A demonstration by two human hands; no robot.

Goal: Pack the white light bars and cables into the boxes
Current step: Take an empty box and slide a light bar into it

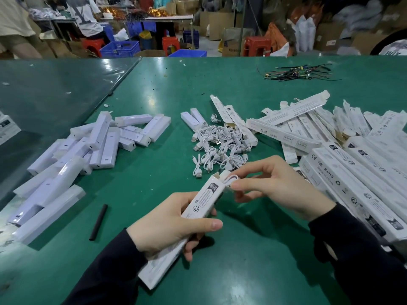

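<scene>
the left hand holds a white box tight. the right hand pinches a white cable at the box's open top, just in front of the cable pile.

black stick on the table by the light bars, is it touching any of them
Apart. The head view shows the black stick lying alone on the green table, with bare green between it and the nearest light bar to its left.
</scene>
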